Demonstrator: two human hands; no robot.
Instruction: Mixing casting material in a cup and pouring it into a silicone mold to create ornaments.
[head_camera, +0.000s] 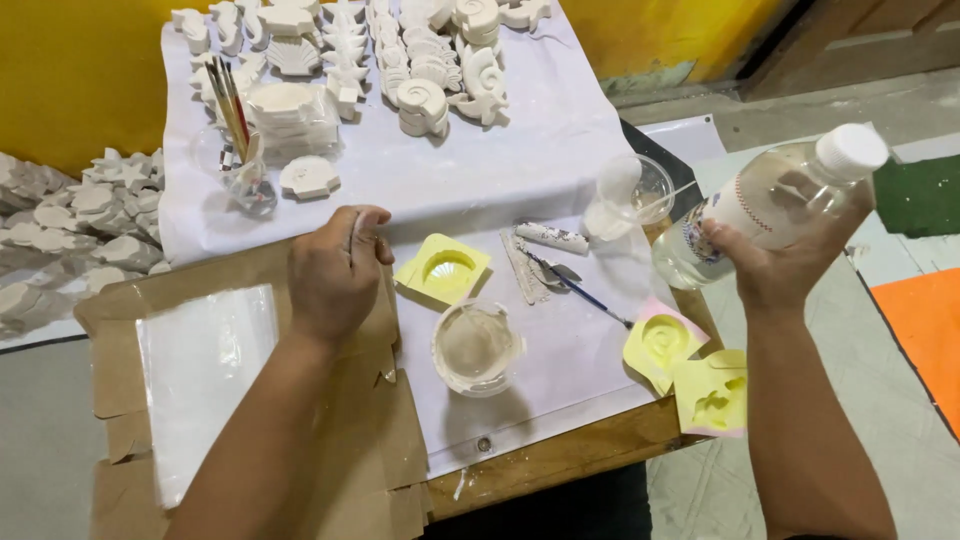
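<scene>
Clear plastic bottle (775, 200) with a white cap, tilted, cap end up and to the right, held off the right edge of the table. Right hand (775, 270) wraps it from below near its base, fingers closed around the body. Liquid inside looks clear; label colours show but are too small to tell apart.

Left hand (335, 270) rests on the table edge where cardboard (390, 440) meets the white sheet (560, 150). Fingers curled in a loose fist, thumb on top; cannot tell whether anything is pinched inside it.

Just right of the left hand: yellow mould (443, 270), square, round hollow facing up. Below it a small cup (475, 347) with pale, cloudy contents, near the mould but apart from it.

Further right, a spoon (560, 273) and a thin brush (590, 298) lie on the sheet, close together. A clear cup (640, 190) stands just left of the bottle. Two more yellow moulds (665, 343) at the right table corner, one shell-shaped hollow, the other partly over the edge.

Far side of sheet: rows of white plaster casts (425, 60), shells and starfish, stacked. A glass jar (245, 180) with brushes stands left of them. More casts (80, 220) piled off the left edge, against a yellow wall (80, 70).
</scene>
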